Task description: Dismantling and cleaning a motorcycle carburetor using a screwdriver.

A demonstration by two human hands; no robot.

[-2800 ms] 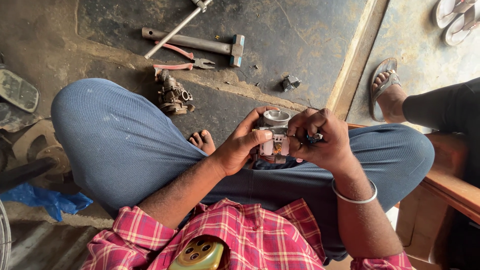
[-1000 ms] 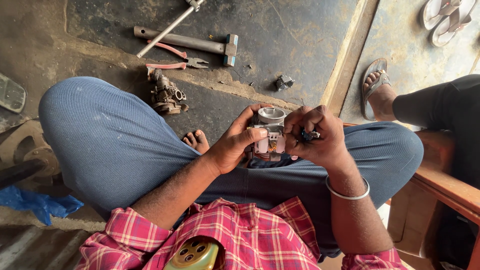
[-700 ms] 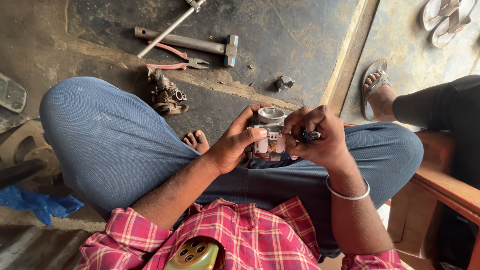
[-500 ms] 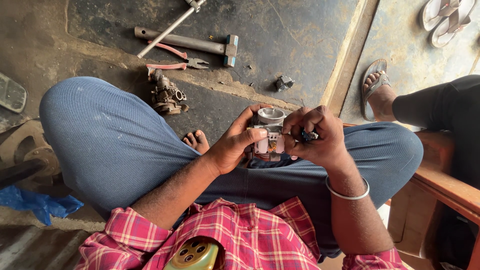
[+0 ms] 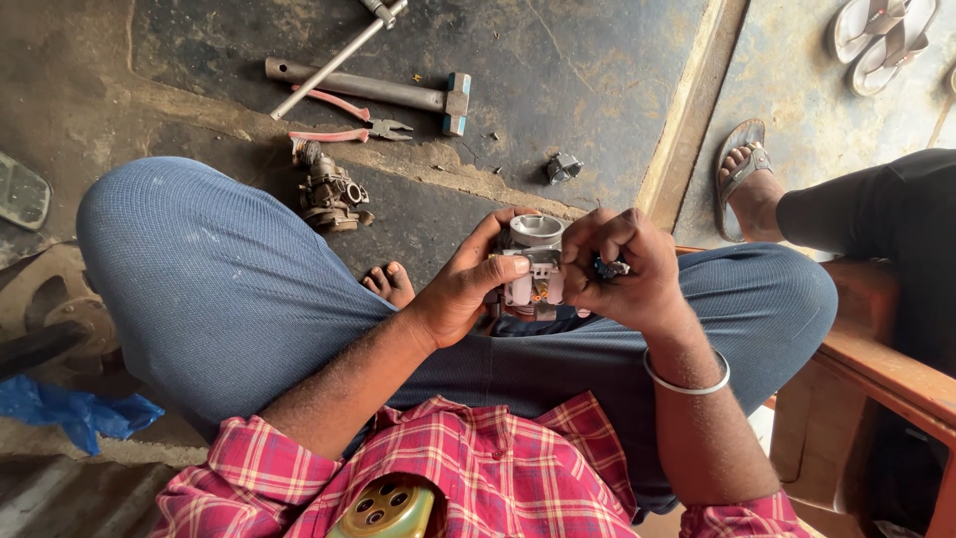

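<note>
I sit cross-legged in blue trousers and hold a small silver carburettor [image 5: 534, 261] above my lap. My left hand [image 5: 460, 289] wraps its left side, thumb up by the round top opening. My right hand [image 5: 623, 267] is closed against the carburettor's right side and pinches a small dark part [image 5: 609, 267] between its fingers. A metal bangle rings my right wrist.
On the dark floor ahead lie a dirty old carburettor [image 5: 329, 191], red-handled pliers [image 5: 344, 118], a hammer [image 5: 370, 92], a long socket wrench [image 5: 334, 58] and a small metal part [image 5: 563, 167]. Another person's sandalled foot [image 5: 747, 179] and dark-trousered leg are at the right, by a wooden bench [image 5: 876, 369].
The view has shifted slightly since the oldest frame. Both hands stay on the carburettor with only small finger movements.
</note>
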